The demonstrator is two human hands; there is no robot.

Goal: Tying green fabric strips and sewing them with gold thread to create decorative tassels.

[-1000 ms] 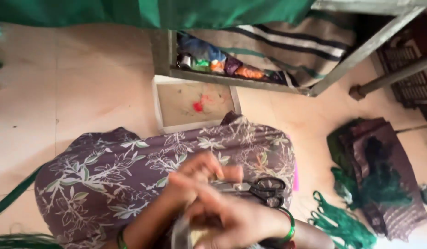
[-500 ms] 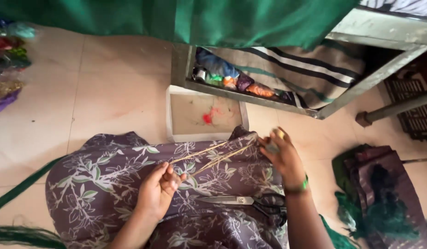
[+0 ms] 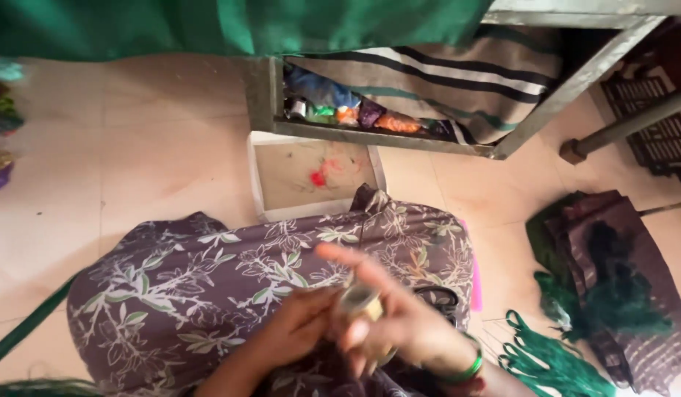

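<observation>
- Pale, shiny and round, a small object [image 3: 359,301] sits between the two hands above the lap; it looks like a small spool or roll of pale thread or tape, but motion blur hides its exact kind.
- Left hand [image 3: 300,323] comes from below, its fingers curled, and its grip closes against the left side of the pale round object.
- Right hand [image 3: 399,323] is blurred. The thumb and lower fingers press on the object from the right, while the index finger [image 3: 340,257] points out to the upper left, so this grip is only partly closed.
- I cannot tell which hand carries the weight; both touch the object.
- As a judgement, the work is in the middle: the object is already picked up and held at the lap, and no finished piece is visible.
- Black-handled scissors [image 3: 440,298] lie unused on the purple floral cloth [image 3: 208,287] over the lap, just behind the right hand.
- Green beaded strings [image 3: 546,360] lie on the beige tiled floor [image 3: 134,162], right of the lap and apart from both hands.
- White shallow box [image 3: 311,180] with red marks inside stands on the floor in front of the knees, under a grey metal frame [image 3: 384,136] that holds coloured items.
</observation>
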